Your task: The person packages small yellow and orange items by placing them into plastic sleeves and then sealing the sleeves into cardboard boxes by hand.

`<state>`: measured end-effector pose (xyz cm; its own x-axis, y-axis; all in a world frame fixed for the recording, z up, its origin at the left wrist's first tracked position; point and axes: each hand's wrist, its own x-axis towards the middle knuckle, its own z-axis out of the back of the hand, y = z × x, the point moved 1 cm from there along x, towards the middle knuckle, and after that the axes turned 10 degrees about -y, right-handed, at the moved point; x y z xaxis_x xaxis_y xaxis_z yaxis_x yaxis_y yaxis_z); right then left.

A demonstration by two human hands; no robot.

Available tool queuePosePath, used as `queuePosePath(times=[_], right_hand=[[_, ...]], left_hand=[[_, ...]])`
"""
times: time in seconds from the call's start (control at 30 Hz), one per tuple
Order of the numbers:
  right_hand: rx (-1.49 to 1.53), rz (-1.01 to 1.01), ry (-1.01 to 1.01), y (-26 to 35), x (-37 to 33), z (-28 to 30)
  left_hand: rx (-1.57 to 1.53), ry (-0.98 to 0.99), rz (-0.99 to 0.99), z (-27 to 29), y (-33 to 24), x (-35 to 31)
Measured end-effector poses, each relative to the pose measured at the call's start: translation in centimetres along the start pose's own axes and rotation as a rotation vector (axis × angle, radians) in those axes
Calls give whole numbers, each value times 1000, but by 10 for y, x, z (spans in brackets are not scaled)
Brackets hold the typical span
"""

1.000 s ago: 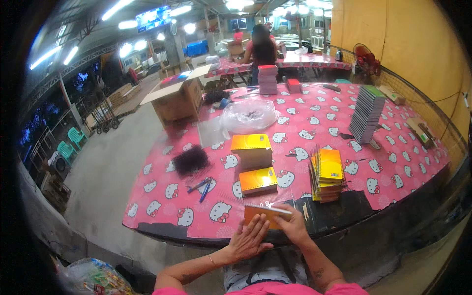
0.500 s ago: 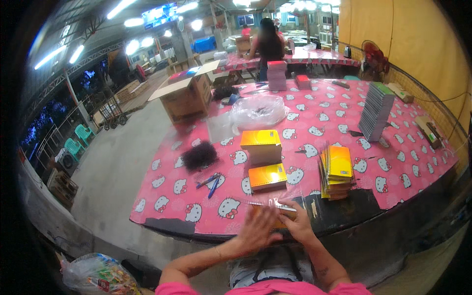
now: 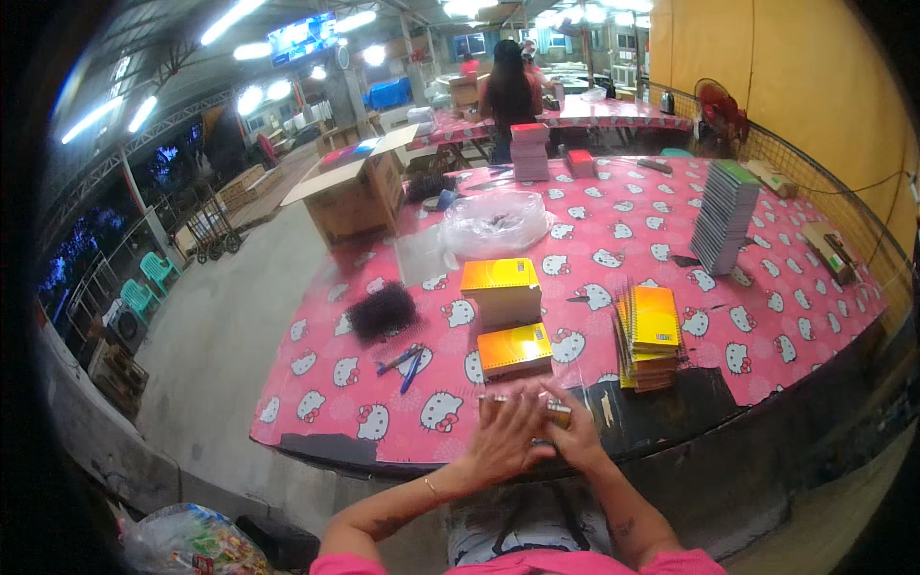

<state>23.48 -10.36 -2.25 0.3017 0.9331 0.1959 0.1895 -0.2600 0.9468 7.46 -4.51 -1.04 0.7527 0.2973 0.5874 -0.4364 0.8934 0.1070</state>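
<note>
Since 0.5 s ago both hands have closed over the thin flat pack (image 3: 559, 412), its long axis left-right at the near counter (image 3: 316, 407) edge. Left hand (image 3: 505, 439) lies flat on it; right hand (image 3: 575, 436) grips its right end. 1 orange notebook (image 3: 515, 349) sits just beyond.

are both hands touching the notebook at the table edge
Touching. The head view shows the left hand flat on the notebook and the right hand gripping its near side.

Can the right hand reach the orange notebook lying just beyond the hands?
Probably yes. The right hand is close to the orange notebook, with only bare tablecloth between, though both hands are busy with a small item.
</note>
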Motion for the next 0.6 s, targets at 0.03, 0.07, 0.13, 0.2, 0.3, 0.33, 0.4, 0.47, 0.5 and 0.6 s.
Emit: queuePosePath(times=[0.03, 0.07, 0.13, 0.2, 0.3, 0.33, 0.4, 0.47, 0.5, 0.6], right_hand=[[38, -41, -73, -3, 4, 4], [2, -15, -37, -4, 5, 7], [-66, 28, 25, -12, 2, 12], [-88, -22, 38, -32, 7, 18], [-163, -54, 49, -66, 10, 38], [-117, -75, 54, -56, 8, 29], [-32, -117, 46, -37, 4, 19], [-251, 14, 60, -46, 6, 32], [-223, -44, 93, -42, 7, 28], [-205, -103, 125, -41, 7, 26]], left_hand=[[-45, 13, -89, -7, -8, -14], [-59, -26, -70, -15, -12, -22], [-95, -94, -35, -14, -19, -22], [17, -53, 15, -17, 1, 4], [-138, 50, -5, -23, -6, -8], [-160, -1, 0, -27, -8, -18], [-216, -107, 3, -33, -15, -32], [-190, -92, 124, -5, -6, 17], [-194, -109, 107, -8, 6, 20], [-245, -148, 42, -7, 17, 20]])
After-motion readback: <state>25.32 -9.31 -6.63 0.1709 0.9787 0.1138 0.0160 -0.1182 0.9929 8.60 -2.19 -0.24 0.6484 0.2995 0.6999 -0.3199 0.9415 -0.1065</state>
